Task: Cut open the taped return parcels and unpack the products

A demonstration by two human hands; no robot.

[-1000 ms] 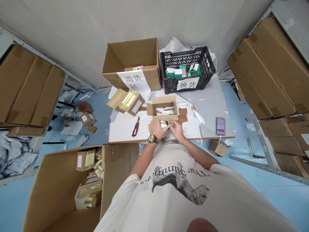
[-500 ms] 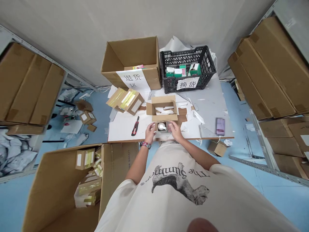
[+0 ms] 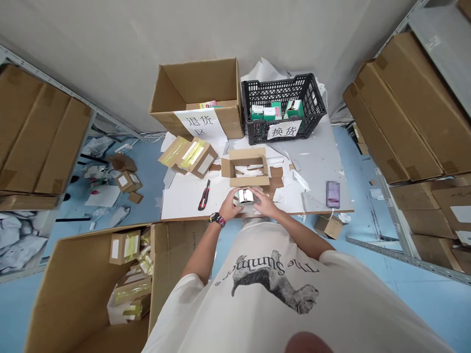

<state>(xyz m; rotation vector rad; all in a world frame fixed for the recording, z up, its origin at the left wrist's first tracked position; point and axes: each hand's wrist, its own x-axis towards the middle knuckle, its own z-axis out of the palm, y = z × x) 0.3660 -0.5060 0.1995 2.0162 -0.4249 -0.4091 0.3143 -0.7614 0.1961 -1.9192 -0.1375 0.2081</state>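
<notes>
A small white and green box point(image 3: 246, 196) stands near the table's front edge, its top now covered by white flaps. My left hand point(image 3: 230, 205) wraps round its left side, and my right hand point(image 3: 264, 202) grips it from the right. Just behind it is an open brown carton point(image 3: 247, 180) with white paper inside. A red and black box cutter point(image 3: 204, 195) lies to the left of my left hand. Two taped brown boxes point(image 3: 200, 157) rest behind the cutter.
At the back stand a large open carton point(image 3: 228, 120) with a paper sign and a black crate point(image 3: 253, 135) holding green and white boxes. A phone point(image 3: 333, 194) lies at the right. A large carton point(image 3: 69, 274) with parcels stands lower left.
The small box was open with a round item showing inside; its top flaps are now over it. Both hands have closed in round it. The view has shifted slightly.
</notes>
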